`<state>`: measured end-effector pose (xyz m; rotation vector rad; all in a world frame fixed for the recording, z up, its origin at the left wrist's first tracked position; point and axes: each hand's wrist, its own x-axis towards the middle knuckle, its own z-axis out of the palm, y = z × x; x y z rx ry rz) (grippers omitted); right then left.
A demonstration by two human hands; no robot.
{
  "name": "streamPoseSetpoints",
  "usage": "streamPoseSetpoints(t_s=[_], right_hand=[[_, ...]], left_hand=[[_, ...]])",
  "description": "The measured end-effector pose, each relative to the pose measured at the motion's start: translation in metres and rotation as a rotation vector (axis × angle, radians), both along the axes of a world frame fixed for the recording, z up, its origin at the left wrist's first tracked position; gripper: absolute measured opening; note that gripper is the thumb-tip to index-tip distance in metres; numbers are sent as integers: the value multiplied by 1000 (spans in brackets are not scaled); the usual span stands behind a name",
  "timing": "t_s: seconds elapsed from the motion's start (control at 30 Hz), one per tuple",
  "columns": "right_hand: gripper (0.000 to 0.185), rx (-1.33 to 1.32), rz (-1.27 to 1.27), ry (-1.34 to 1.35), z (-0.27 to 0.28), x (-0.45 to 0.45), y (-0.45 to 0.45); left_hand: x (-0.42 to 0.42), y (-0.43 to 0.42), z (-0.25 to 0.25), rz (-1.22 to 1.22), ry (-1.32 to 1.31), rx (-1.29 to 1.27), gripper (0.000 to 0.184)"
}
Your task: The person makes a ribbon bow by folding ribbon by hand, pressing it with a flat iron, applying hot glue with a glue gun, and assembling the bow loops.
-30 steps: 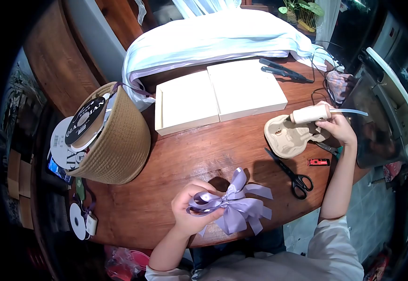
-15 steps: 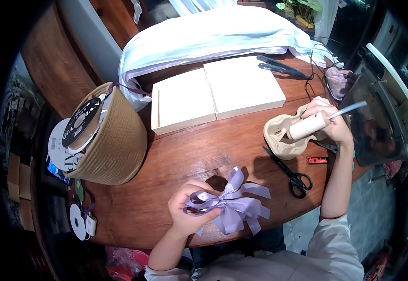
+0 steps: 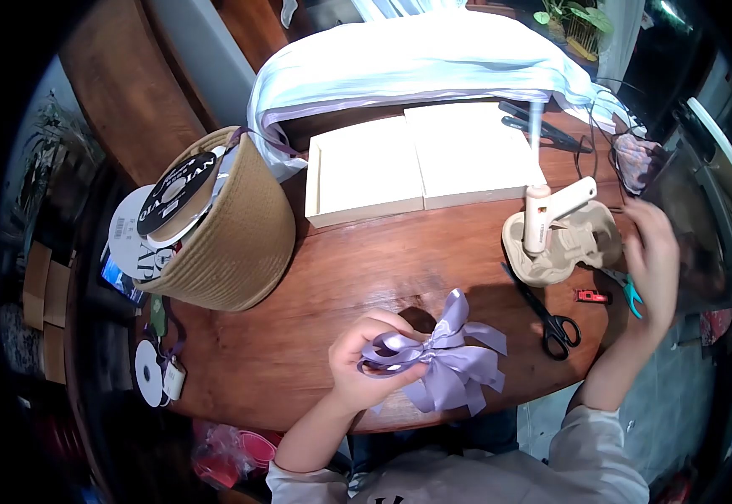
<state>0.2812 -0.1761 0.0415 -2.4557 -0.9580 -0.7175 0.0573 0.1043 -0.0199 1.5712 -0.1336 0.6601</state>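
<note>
My left hand (image 3: 370,363) is closed around the loops of a lilac ribbon bow (image 3: 457,367) above the table's near edge; the bow's tails spread to the right. A cream hot glue gun (image 3: 537,220) rests nose-down in a moulded pulp cup carrier (image 3: 561,259), with a pale glue stick (image 3: 536,134) rising from its back end. Just right of the carrier is my right hand (image 3: 653,252), empty, its fingers loosely apart and slightly blurred. Below that hand lie black-handled scissors (image 3: 558,334), a small red-and-black item (image 3: 593,296) and a tool with teal handles (image 3: 631,298).
A woven basket (image 3: 252,227) of ribbon spools stands at the left. Two shallow cream box parts (image 3: 366,172) sit side by side at the back, before a white cloth (image 3: 416,67). A black flat iron (image 3: 547,130) and its cord lie behind the carrier. Another spool (image 3: 149,372) is front left.
My right hand has let go of the glue gun, which now stands in the cup carrier, and has moved right. The left hand still holds the bow. The whole view has shifted slightly.
</note>
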Motion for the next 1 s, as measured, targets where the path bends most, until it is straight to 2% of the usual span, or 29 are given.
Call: streamPoseSetpoints(t_s=[0.03,0.07,0.1,0.13,0.2,0.27,0.37,0.47,0.57,0.7,0.8,0.9,1.0], right_hand=[[19,156,-9,24,11,-18,2],[14,277,69,-31,19,-36,12],[11,454,223,76,19,-54,22],[35,596,481,68,16,-67,44],[42,364,700,108,18,-95,75],[49,183,776,69,9,-107,95],[35,202,864,-61,-12,-111,111],[28,244,905,-34,-15,-110,114],[25,305,958,-28,-22,-105,114],[25,355,1016,-15,-26,-101,117],[26,405,1044,14,-33,-98,119],[24,421,1064,77,-35,-95,120],[22,416,1083,160,-37,-93,117]], left_hand=[[0,0,-1,6,-3,6,32],[-1,0,-1,11,-4,14,32],[-1,0,-2,10,-9,-1,32],[-1,-1,-3,6,-13,-14,31],[-1,-1,-4,-2,-14,-21,31],[-1,-1,-6,-2,-13,-14,32],[-1,1,-2,6,1,19,31],[2,1,-2,-39,-13,19,32],[4,-3,-5,-127,-49,-72,36],[2,-8,-2,-260,28,-394,52],[-1,-5,0,-304,171,-491,51],[3,3,-2,-275,191,-304,41],[3,0,0,-256,264,-449,30]])
